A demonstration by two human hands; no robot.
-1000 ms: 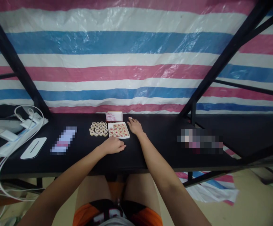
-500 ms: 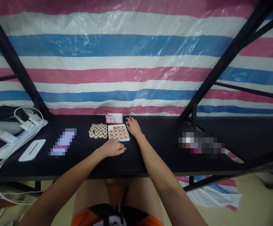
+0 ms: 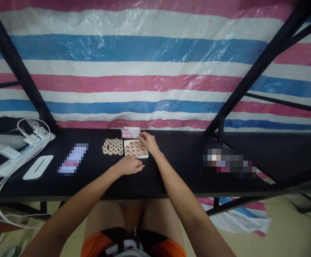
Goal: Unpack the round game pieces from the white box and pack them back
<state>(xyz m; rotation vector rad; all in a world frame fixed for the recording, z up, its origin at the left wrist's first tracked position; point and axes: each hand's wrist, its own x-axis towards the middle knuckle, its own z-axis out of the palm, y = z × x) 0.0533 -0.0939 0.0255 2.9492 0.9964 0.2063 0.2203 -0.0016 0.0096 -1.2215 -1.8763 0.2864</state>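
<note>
A small white box (image 3: 147, 156) on the black table holds xiangqi pieces (image 3: 135, 146) with red characters. To its left, xiangqi pieces with dark characters (image 3: 113, 146) sit close together in rows. My left hand (image 3: 130, 165) rests at the box's near edge, fingers curled in and thumb pointing right. Whether anything is inside those fingers is hidden. Over the box's far right corner is my right hand (image 3: 149, 142), its bent fingers slightly apart and no piece visible in them. Just behind the box stands a white and pink box lid (image 3: 131, 132), near the right fingertips.
A blurred-out phone-like thing (image 3: 73, 159) lies left of the pieces. Farther left are a white flat device (image 3: 38, 167) and a power strip (image 3: 24, 153) with looping cables. Another blurred thing (image 3: 229, 162) lies right. Black metal posts (image 3: 220, 130) and a striped sheet (image 3: 144, 82) stand behind.
My right hand has moved left from the table beside the box to over its far right corner. My left hand stays by the near edge. The view has shifted slightly.
</note>
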